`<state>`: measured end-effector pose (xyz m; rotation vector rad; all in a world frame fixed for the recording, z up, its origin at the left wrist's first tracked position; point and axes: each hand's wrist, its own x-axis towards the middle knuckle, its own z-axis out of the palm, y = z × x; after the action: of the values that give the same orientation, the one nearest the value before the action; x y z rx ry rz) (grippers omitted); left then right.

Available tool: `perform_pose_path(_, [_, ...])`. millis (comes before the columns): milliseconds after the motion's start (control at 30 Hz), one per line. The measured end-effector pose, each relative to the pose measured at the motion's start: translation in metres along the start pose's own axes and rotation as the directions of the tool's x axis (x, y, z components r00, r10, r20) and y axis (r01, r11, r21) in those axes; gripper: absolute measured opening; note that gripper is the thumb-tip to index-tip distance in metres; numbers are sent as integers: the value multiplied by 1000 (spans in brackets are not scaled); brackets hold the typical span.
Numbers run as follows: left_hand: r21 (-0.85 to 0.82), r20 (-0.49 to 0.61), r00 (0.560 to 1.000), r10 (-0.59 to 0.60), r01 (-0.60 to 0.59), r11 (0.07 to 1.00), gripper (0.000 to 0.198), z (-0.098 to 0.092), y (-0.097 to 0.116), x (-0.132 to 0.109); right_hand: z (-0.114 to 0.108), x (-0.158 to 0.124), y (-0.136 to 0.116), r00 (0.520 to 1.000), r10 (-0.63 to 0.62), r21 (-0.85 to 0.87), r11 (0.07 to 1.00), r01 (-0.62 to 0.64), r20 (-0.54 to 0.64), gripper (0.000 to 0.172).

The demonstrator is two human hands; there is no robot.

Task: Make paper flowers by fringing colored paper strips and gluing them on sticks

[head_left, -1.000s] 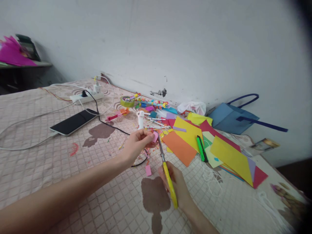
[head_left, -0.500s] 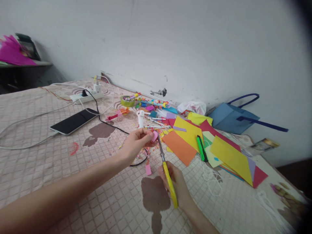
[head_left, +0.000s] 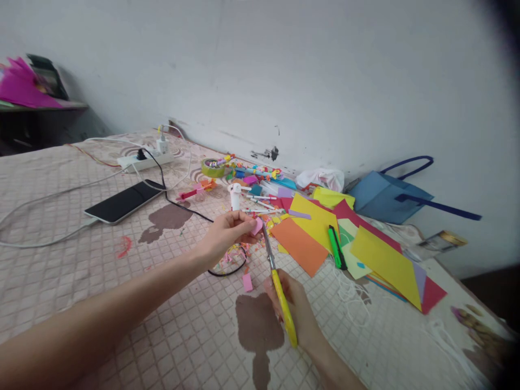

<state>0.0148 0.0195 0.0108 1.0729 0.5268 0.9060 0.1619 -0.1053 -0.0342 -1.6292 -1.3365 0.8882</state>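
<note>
Between the thumb and fingers of my left hand (head_left: 227, 233) is a small piece of pink paper (head_left: 257, 226). My right hand (head_left: 294, 303) is closed round the yellow handles of a pair of scissors (head_left: 281, 295). The scissors' blades point away from me, and their tips are beside the pink piece; whether they touch it I cannot tell. Just below lies another pink paper scrap (head_left: 247, 282) on the quilted cloth. A white glue gun (head_left: 234, 196) stands behind my left hand, with small paper clippings (head_left: 231, 257) scattered around.
Coloured paper sheets (head_left: 304, 246) spread to the right, with a green box cutter (head_left: 337, 247) and white string (head_left: 351, 295) on or beside them. A blue bag (head_left: 385, 197) leans at the wall. To the left are a phone (head_left: 124, 203), cables and a power strip (head_left: 146, 161).
Both hands stay almost where they were. My left wrist and forearm have shifted slightly, uncovering more clippings and black cable beneath. The scissors have hardly moved.
</note>
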Motion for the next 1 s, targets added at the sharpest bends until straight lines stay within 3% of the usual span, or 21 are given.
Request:
perform_pose_path(333, [26,37,999,-25,24,999,21,-4,6,3,-4,-1,-4,992,8,11,1000,-9,123,42])
perform_pose_path(733, [103,119,992,-30,18,995,18,-11,9,5,-9,0,-7,995,-8,-113,993,19,95,39])
perform_pose_path(1000, [119,111,993,-41,27,993,20,-12,8,5,-8,-1,-4,998,1,-76,997,4,70,36])
